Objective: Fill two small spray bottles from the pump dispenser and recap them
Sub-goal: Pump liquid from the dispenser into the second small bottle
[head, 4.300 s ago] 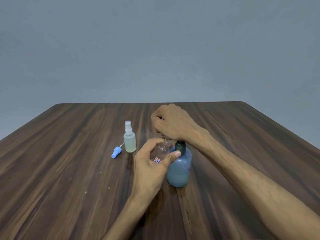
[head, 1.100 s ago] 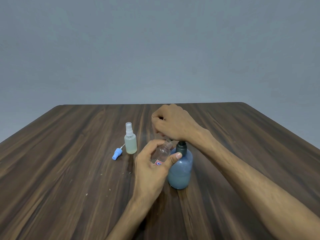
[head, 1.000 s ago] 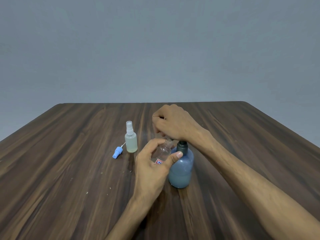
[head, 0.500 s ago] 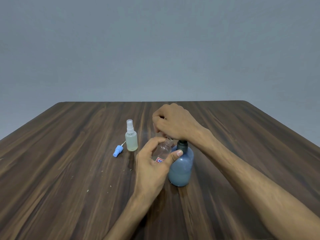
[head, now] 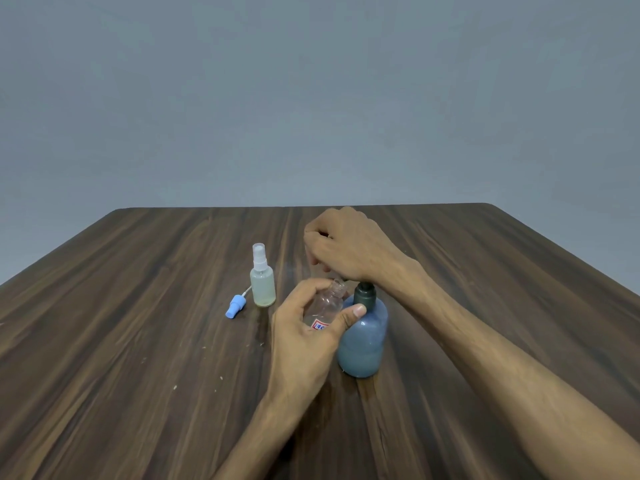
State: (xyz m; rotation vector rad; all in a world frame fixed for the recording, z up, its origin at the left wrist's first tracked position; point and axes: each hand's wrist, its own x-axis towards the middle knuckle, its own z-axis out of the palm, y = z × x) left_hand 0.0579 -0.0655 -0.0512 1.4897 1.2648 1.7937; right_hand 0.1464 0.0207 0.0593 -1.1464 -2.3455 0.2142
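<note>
Left of the pump dispenser (head: pixel 363 336) lie a loose blue spray cap (head: pixel 235 306) and a capped, filled spray bottle (head: pixel 263 281). Touching the dispenser's left side, the left hand (head: pixel 304 341) wraps thumb and fingers round an open clear bottle (head: pixel 327 304), tilted. The right hand (head: pixel 346 247) curls over the hidden pump head. A hard press could miss the narrow neck and spill.
</note>
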